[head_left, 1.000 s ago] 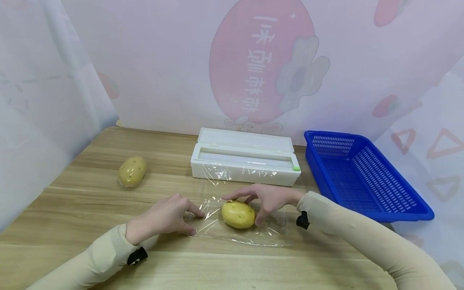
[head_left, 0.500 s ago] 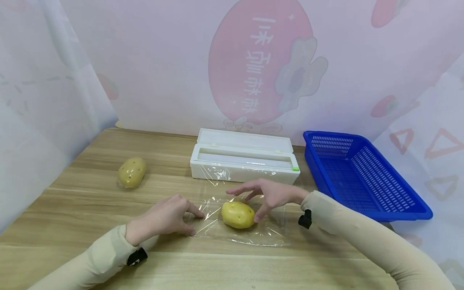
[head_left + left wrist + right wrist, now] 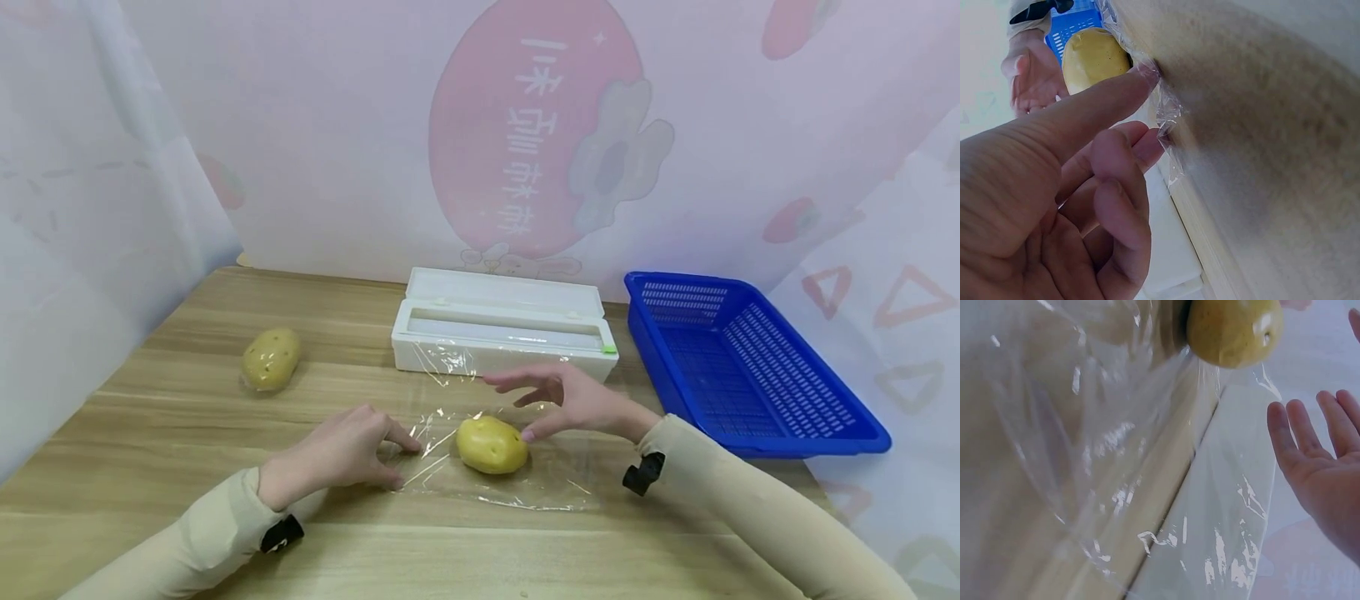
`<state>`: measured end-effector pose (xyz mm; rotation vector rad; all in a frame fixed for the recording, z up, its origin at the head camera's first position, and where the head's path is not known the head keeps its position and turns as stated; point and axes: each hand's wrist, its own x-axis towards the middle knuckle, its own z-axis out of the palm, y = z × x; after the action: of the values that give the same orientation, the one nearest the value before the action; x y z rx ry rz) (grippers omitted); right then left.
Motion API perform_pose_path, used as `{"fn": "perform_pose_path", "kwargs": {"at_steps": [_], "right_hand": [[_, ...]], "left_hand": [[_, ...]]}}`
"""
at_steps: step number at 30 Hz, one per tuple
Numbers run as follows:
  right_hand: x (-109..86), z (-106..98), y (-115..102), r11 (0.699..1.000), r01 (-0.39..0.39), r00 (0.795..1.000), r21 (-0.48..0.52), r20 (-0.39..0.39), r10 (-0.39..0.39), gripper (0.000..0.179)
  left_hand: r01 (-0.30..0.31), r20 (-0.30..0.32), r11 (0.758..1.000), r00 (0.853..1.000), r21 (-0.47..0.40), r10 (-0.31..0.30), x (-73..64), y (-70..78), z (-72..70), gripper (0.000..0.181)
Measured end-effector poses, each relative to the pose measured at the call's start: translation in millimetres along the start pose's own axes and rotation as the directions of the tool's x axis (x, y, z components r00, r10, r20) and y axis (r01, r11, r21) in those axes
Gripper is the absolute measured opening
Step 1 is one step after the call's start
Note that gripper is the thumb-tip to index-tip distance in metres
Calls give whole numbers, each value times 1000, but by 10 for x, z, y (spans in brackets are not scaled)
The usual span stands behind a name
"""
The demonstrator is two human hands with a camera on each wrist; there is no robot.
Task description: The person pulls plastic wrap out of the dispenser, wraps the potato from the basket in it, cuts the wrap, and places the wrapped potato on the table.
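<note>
A yellow potato (image 3: 491, 446) lies on a sheet of clear cling film (image 3: 551, 492), which runs from the front of a white cling film box (image 3: 504, 360) onto the table. My left hand (image 3: 337, 457) rests at the film's left edge. In the left wrist view, its thumb (image 3: 1107, 100) and forefinger tips press that edge at two separate spots, with the other fingers bent. My right hand (image 3: 585, 404) hovers just right of the potato, thumb tip beside it. Its fingers (image 3: 1302, 428) are extended and hold nothing in the right wrist view.
Another potato (image 3: 271, 360), glossy as if wrapped, lies on the wooden table (image 3: 420, 554) at the left. The box's lid (image 3: 502, 290) is raised at the back. A blue plastic basket (image 3: 678, 398) stands on the right. Printed cloth (image 3: 322, 150) hangs behind.
My right hand has let go of the potato and lifted up and to the right. The potato and my left hand have stayed in place.
</note>
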<state>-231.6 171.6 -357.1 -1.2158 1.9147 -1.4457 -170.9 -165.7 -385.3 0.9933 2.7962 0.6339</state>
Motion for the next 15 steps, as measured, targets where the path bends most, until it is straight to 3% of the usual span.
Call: {"fn": "perform_pose_path", "kwargs": {"at_steps": [4,8,15], "right_hand": [[-134,52,10,999,-11,999,37,-53,13,66],[-337,80,52,997,-74,988,18,-134,76,54],[-719,37,93,972,-234,932,-10,-286,221,39]], "left_hand": [[-2,-6,1000,1000,5,2,-11,2,3,43],[-7,-6,1000,1000,8,7,-11,9,4,44],[-16,9,1000,1000,-6,16,-6,7,-4,45]]}}
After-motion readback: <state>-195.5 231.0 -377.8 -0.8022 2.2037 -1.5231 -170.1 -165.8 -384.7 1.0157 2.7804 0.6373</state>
